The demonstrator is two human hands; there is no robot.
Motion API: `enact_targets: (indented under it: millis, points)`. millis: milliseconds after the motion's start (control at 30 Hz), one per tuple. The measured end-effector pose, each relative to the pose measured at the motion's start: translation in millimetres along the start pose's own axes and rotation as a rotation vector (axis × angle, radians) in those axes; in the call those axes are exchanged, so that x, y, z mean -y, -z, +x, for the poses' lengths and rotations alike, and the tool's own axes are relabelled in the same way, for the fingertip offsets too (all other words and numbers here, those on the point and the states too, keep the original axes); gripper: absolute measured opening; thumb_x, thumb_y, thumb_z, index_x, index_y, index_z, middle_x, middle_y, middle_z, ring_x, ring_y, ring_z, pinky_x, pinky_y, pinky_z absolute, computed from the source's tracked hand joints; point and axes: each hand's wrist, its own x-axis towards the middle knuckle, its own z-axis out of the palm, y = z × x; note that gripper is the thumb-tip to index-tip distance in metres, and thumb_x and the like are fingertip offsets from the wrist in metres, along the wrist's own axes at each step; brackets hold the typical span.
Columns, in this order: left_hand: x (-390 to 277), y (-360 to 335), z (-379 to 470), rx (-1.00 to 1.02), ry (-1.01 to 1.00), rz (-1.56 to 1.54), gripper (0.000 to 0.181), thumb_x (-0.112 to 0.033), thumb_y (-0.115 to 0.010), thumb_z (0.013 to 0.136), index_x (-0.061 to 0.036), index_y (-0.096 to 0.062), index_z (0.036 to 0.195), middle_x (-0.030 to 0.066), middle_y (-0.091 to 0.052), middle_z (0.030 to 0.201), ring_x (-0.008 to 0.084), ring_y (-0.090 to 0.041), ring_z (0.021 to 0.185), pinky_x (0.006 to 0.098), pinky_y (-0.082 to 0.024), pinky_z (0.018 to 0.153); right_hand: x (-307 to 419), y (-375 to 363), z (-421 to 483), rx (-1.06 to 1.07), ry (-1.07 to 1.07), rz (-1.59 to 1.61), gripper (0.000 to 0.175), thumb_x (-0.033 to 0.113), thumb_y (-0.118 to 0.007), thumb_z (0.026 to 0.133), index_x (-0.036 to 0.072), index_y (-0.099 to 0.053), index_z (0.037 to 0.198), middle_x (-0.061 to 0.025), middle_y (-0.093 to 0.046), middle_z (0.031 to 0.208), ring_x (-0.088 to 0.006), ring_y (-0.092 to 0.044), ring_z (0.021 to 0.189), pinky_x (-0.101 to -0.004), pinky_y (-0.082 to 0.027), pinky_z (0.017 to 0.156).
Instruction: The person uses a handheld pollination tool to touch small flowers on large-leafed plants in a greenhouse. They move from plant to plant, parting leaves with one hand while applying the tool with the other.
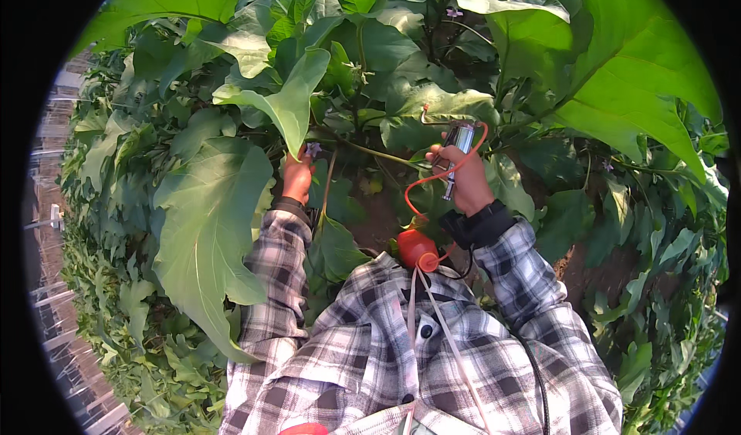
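Observation:
My right hand is closed around a metal hand sprayer with a thin bent nozzle tube pointing left. An orange hose loops from it towards a red-orange bottle that hangs on white cords at my chest. My left hand is raised among the leaves, beside a purple flower; a large leaf tip covers part of its fingers, and whether it grips anything is hidden. A green stem runs between the two hands.
Broad leaves of eggplant-like plants surround both arms. A large bright leaf overhangs the upper right. Wilted pale flowers sit on a stem ahead. Brown soil shows below the foliage. A black cable runs down my right side.

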Motion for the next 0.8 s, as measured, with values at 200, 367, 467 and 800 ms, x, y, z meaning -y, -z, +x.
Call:
enact_targets:
  millis: [200,367,467,800]
  points:
    - [18.4,9.9,18.4,0.154,0.139,-0.065,0.033,-0.022,-0.053,0.109,-0.0142,-0.061,0.14,-0.0005,-0.065,0.134,0.016,-0.059,0.122,0.0382,-0.051,0.093,18.2,-12.9,-36.9,0.228,0.078,-0.318,0.05,0.011,-0.067,0.089,0.0,-0.053,0.136,-0.0045,-0.068,0.107,-0.0157,-0.065,0.102,-0.0319,-0.051,0.094]
    - [9.1,-10.2,19.3,0.091,0.298,0.088,0.028,-0.025,-0.055,0.109,-0.0124,-0.069,0.129,-0.0001,-0.074,0.12,0.0169,-0.07,0.107,0.0352,-0.057,0.086,28.0,-7.7,-38.0,0.504,-0.015,-0.492,0.047,0.018,-0.071,0.088,0.004,-0.058,0.131,-0.0017,-0.066,0.096,-0.0121,-0.061,0.088,-0.03,-0.05,0.081]
    - [10.0,-14.5,21.5,0.13,0.407,-0.229,0.029,-0.025,-0.054,0.11,-0.0042,-0.069,0.123,0.0092,-0.076,0.11,0.0213,-0.075,0.095,0.0337,-0.063,0.08,7.3,-16.6,-19.5,0.568,-0.045,-0.576,0.027,0.021,-0.071,0.088,0.003,-0.063,0.107,-0.0013,-0.064,0.086,-0.011,-0.057,0.074,-0.0293,-0.046,0.066]
    - [13.5,16.7,22.3,0.327,0.405,-0.555,0.032,-0.018,-0.042,0.113,0.0032,-0.062,0.125,0.016,-0.075,0.115,0.0306,-0.074,0.109,0.0399,-0.063,0.094,-30.8,-69.3,0.9,0.566,-0.253,-0.407,0.016,0.017,-0.069,0.09,0.003,-0.064,0.095,-0.0052,-0.069,0.086,-0.014,-0.064,0.076,-0.0297,-0.049,0.069]
